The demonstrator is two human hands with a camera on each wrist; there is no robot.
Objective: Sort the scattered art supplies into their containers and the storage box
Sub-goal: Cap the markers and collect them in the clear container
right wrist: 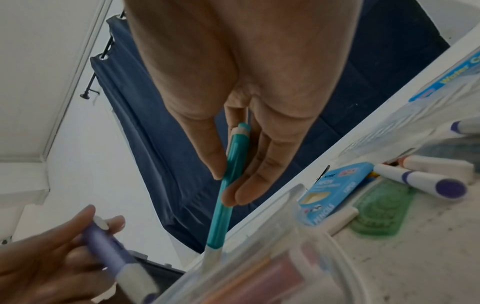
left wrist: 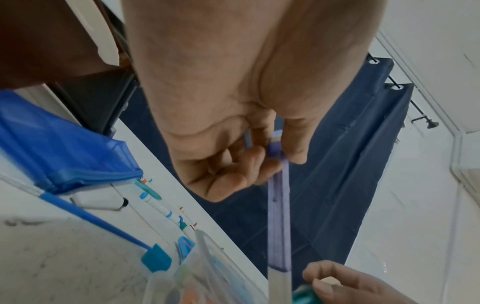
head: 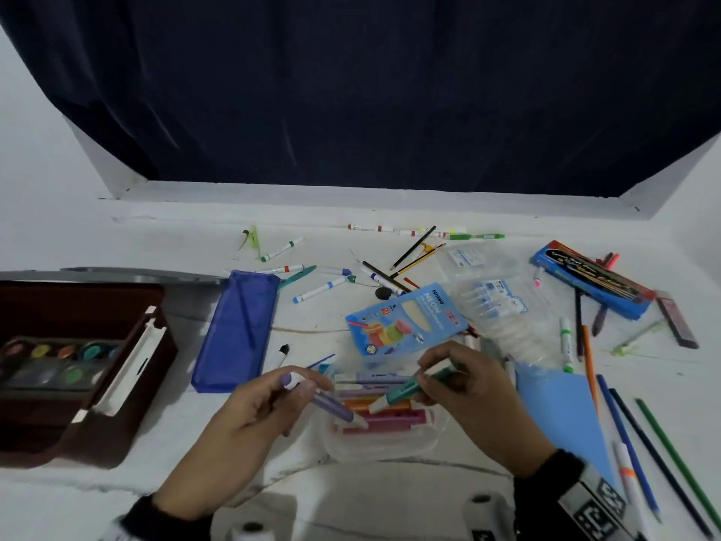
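big white table with art things all over. dark red storage box on the left, open, with round paint pots inside. flat blue pouch lying just right of the box. clear plastic tub near the front edge, between the two hands, with pink, orange and purple markers lying in it. light blue pencil pack just behind the tub — "neon" printed on it. dark blue crayon box far off to the right. loose markers and pencils scattered at the back and down the right side.

left hand curled tight round a purple marker, white tip pointing down over the tub. right hand pinching a teal marker between thumb and fingers — white tip down too, right above the markers in the tub. both markers up in the air, tips close together, not in the tub yet.
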